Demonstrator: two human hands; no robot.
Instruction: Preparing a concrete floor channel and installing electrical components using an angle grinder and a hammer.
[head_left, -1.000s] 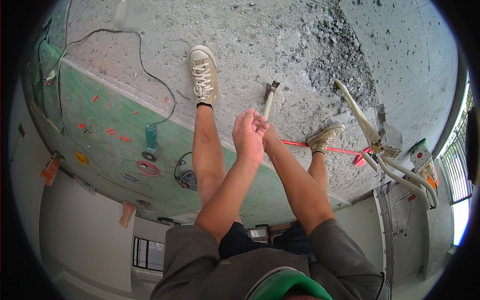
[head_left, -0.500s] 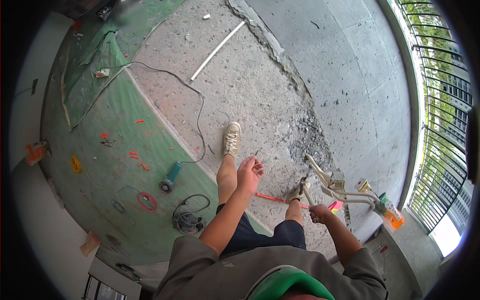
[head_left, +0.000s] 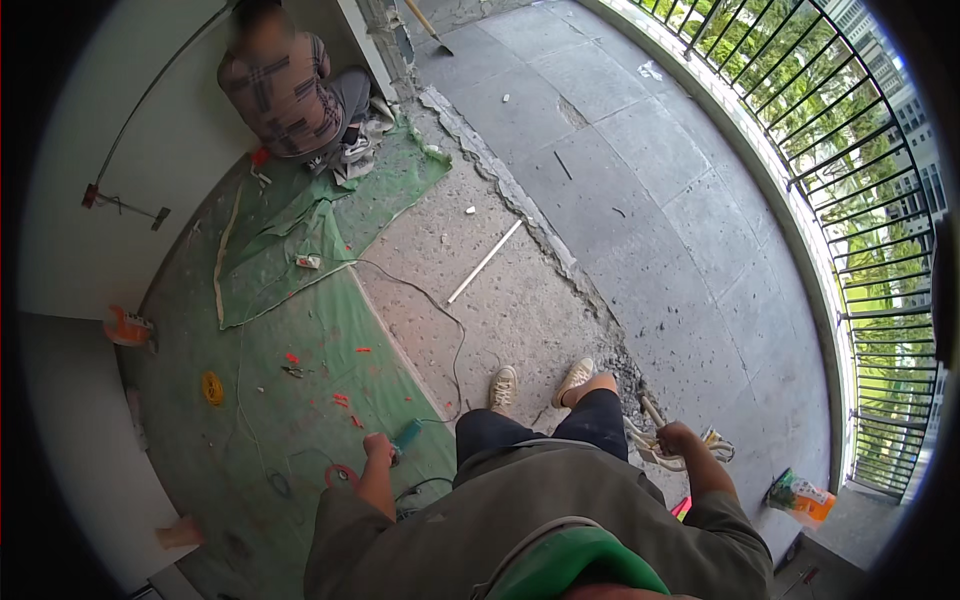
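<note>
My right hand [head_left: 678, 438] is closed round the pale handle of a hammer [head_left: 652, 410], low at my right side. Behind and beside it, bent white conduit pipes [head_left: 650, 450] with small boxes lie near the broken edge of the floor. My left hand [head_left: 377, 447] is curled into a fist at my left, with nothing visible in it. In the picture, it overlaps the edge of a teal angle grinder [head_left: 407, 436], which lies on the green floor sheet [head_left: 310, 375]; whether they touch is hard to tell.
A co-worker [head_left: 285, 90] crouches by the wall at the far left. A white pipe [head_left: 486, 262] and a dark cord [head_left: 450, 318] lie on rough concrete ahead. Grey tiles [head_left: 690, 240] run along the railing [head_left: 840, 170] at right. An orange and green bag [head_left: 800, 498] stands near it.
My view has swung up, bringing the co-worker and more railing into sight. My left hand has moved left and down, toward the grinder. The hammer remains in my right hand.
</note>
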